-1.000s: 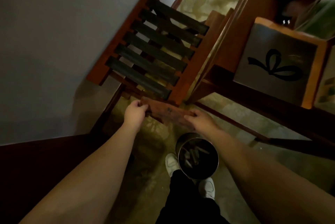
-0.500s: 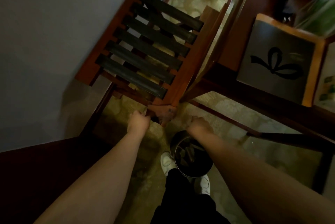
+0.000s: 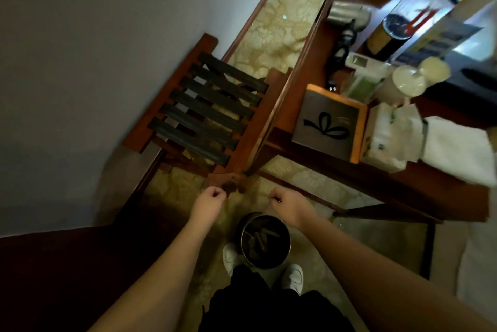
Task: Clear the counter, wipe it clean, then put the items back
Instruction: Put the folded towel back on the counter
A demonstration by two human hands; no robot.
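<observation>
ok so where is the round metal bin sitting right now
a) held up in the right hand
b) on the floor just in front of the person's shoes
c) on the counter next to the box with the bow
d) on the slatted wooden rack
b: the round metal bin stands on the patterned floor between and just ahead of the white shoes, below both hands, not on the slatted rack or the counter.

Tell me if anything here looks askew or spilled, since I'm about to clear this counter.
Nothing looks spilled. The counter is crowded: a box with a bow print sits at its near corner, close to the edge, beside a tissue pack and a white towel. The luggage rack seems intact. The dim light hides finer detail.
</observation>
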